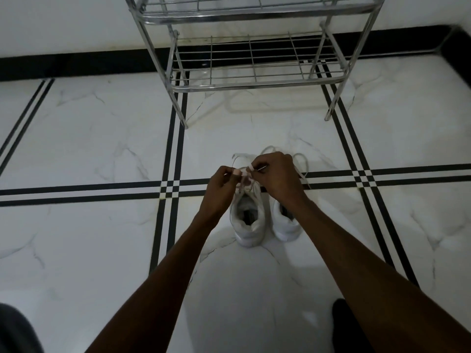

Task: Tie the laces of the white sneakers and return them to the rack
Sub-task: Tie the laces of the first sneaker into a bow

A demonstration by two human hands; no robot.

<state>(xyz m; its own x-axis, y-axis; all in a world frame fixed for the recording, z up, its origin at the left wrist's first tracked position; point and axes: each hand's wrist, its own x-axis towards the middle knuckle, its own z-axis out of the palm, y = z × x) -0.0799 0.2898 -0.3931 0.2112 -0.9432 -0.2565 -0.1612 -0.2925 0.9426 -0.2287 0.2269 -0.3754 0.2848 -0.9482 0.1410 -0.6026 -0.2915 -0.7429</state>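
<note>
Two sneakers (265, 220) on floor | L hand (221, 183), R hand (276, 174) each grip pinched on lace (246, 178) of left shoe | keep tension even, cinch knot snug over tongue | rack (254, 82) next.

a single head-worn wide-angle view is aimed forward and down at the white marble floor (102, 149), with the chrome wire shoe rack (254, 82) seen near the top edge.

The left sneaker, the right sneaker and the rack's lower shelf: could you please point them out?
left sneaker (248, 226): head view, heel collar.
right sneaker (287, 229): head view, heel.
rack's lower shelf (257, 85): head view, front rail.
</note>
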